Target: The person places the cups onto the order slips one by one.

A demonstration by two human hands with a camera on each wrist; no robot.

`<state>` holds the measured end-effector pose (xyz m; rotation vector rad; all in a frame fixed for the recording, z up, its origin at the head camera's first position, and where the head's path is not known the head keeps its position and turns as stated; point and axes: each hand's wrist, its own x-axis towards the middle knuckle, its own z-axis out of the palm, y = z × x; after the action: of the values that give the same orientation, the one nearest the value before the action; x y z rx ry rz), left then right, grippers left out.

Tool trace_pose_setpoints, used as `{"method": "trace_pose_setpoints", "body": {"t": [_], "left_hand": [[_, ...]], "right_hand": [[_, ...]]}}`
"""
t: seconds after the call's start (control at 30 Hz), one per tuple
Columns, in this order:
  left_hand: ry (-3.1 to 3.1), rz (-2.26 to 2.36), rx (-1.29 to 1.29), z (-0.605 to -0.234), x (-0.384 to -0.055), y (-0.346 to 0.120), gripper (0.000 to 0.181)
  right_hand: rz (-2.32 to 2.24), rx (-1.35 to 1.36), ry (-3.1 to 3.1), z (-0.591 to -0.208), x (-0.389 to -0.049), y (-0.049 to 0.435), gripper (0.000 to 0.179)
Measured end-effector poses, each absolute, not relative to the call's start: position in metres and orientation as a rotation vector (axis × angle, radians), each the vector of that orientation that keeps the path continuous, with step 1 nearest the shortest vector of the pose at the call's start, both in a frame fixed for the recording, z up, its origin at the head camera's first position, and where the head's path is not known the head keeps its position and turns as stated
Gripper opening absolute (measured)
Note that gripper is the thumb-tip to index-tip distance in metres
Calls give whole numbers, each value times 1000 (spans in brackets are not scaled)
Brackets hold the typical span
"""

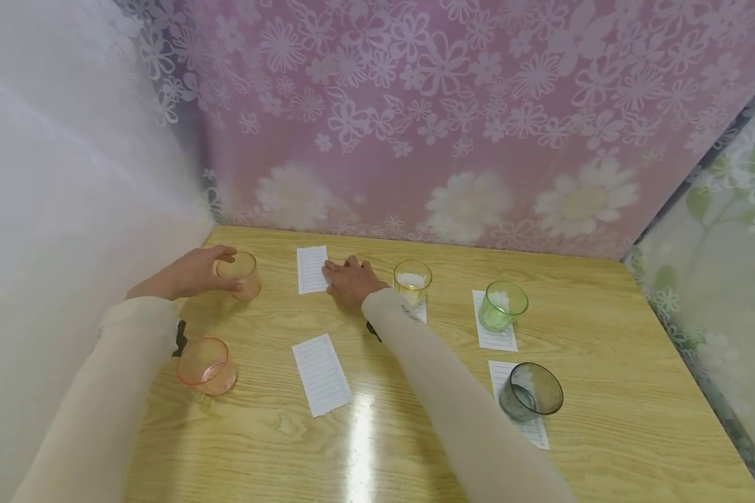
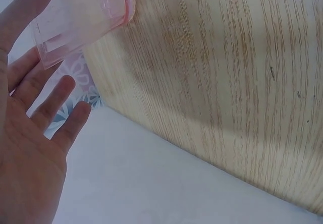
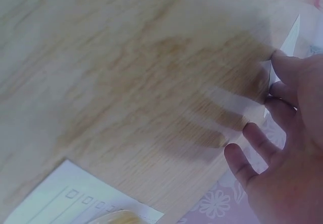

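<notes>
At the far left of the table, my left hand (image 1: 195,272) holds an orange-pink glass (image 1: 247,283), thumb on one side and fingers on the other. The left wrist view shows the same glass (image 2: 86,17) between thumb and fingers, with two fingers spread away from it. Near the back edge, the right hand (image 1: 352,281) pinches the right edge of a small lined sheet of paper (image 1: 311,269). In the right wrist view, thumb and forefinger of that hand (image 3: 287,128) meet at the sheet's edge (image 3: 291,40), the other fingers loosely bent.
A red-rimmed pink glass (image 1: 217,377) stands near the left forearm. A second lined sheet (image 1: 322,376) lies mid-table. Yellow (image 1: 409,290), green (image 1: 498,318) and grey (image 1: 522,405) glasses stand on lined sheets to the right. Patterned curtains (image 1: 415,140) border the table's back.
</notes>
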<state>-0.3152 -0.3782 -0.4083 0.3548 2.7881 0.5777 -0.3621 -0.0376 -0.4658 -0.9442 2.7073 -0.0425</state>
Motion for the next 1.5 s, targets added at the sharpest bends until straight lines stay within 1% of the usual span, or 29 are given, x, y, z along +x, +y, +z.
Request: {"method": "trace_pose_setpoints", "body": {"t": [0.43, 0.83, 0.97, 1.17, 1.23, 1.33, 1.5], "left_hand": [[2793, 603, 335, -408, -315, -381, 91], [2826, 585, 400, -403, -318, -367, 89], [2827, 583, 395, -402, -319, -364, 90], [2813, 608, 411, -400, -321, -355, 92], [2809, 614, 414, -400, -322, -352, 93], [2809, 607, 429, -400, -323, -348, 93], [2816, 606, 441, -399, -323, -342, 89]], "right_hand": [[-73, -953, 2702, -465, -362, -36, 55], [-85, -979, 2748, -473, -359, -32, 49], [-54, -1015, 2769, -476, -357, -33, 45], [-47, -1072, 2822, -474, -351, -32, 30], [-52, -1081, 2848, -474, -350, -31, 28], [-62, -1088, 2864, -476, -349, -30, 28], [-117, -1073, 2847, -475, -347, -28, 34]]}}
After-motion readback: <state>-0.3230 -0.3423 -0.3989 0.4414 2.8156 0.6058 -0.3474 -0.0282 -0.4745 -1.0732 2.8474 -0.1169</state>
